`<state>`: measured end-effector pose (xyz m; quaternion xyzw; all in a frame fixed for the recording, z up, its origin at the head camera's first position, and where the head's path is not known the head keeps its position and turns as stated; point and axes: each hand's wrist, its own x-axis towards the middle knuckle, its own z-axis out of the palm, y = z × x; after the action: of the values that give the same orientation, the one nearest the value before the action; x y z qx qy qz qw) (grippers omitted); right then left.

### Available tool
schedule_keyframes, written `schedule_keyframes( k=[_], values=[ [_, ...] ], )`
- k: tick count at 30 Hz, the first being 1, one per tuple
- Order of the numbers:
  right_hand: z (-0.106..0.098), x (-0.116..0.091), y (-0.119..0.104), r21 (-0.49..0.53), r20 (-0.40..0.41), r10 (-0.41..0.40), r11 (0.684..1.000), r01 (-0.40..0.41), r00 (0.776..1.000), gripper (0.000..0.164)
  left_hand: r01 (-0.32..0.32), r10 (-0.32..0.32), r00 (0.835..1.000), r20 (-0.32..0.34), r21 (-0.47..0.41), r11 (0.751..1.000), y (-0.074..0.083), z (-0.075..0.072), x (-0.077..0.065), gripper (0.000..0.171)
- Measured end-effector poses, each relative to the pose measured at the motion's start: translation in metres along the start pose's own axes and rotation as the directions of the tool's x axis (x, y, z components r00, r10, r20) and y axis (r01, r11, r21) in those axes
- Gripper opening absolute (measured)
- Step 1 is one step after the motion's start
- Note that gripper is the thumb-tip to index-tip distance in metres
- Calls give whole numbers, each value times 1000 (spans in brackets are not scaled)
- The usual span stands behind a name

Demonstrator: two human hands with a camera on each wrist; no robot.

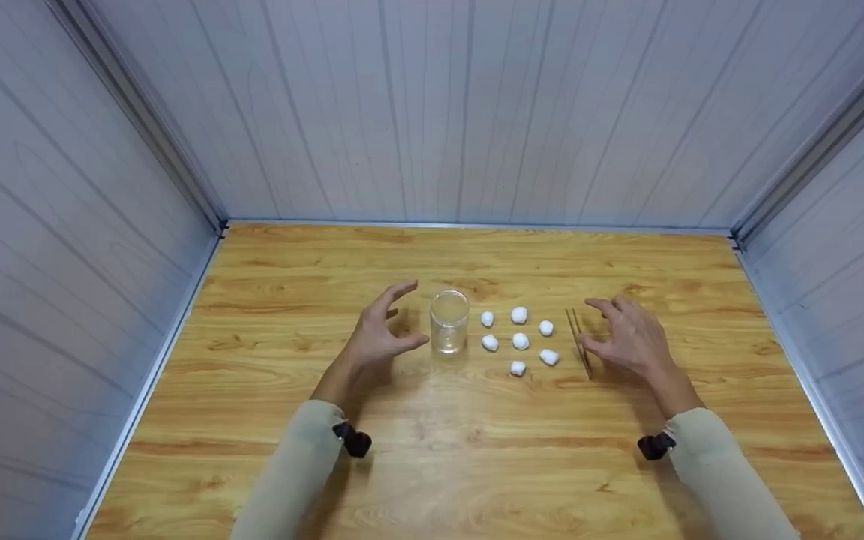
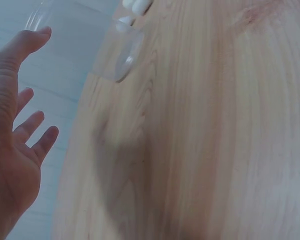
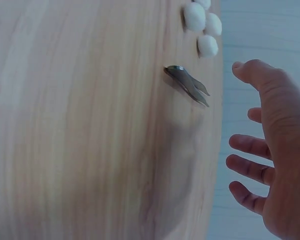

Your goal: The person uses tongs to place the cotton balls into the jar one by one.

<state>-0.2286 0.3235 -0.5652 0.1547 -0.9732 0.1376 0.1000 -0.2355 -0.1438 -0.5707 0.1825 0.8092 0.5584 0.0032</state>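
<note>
A clear glass [image 1: 448,337] stands upright on the wooden table. Just left of it my left hand [image 1: 378,334] is spread with thumb and fingers apart, holding nothing; the left wrist view shows the glass [image 2: 97,47] beyond the thumb. Several white cotton balls [image 1: 520,341] lie loosely grouped to the right of the glass. Metal tweezers [image 1: 579,343] lie to the right of the cotton balls, their joined end toward me. My right hand [image 1: 631,337] hovers beside the tweezers [image 3: 185,82], thumb and fingers apart, with nothing in it.
The wood-grain table [image 1: 432,465] is bordered by pale panel walls at the back [image 1: 432,112], left and right. A small black camera [image 1: 355,441] sits on the left wrist and another black camera [image 1: 655,446] on the right. Both arms wear light sleeves [image 1: 724,472].
</note>
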Motion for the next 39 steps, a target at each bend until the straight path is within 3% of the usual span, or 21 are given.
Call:
schedule_keyframes(
  k=[10, 16, 26, 39],
  values=[
    [12, -4, -2, 17, 11, 42, 999, -43, 999, 68, 58, -60, 998, -19, -67, 996, -5, 24, 1, 89],
    [16, -8, -2, 19, 58, 98, 995, -99, 994, 64, 20, -22, 1000, -16, -102, 995, -9, 33, 3, 91],
    [25, -14, -5, 40, 113, 124, 991, -129, 986, 60, -14, 10, 999, -43, -81, 997, -20, 45, 1, 90],
    [27, -14, -9, 55, 116, 127, 989, -134, 985, 54, 7, -9, 1000, -15, -155, 988, -23, 52, -1, 87]
  ],
)
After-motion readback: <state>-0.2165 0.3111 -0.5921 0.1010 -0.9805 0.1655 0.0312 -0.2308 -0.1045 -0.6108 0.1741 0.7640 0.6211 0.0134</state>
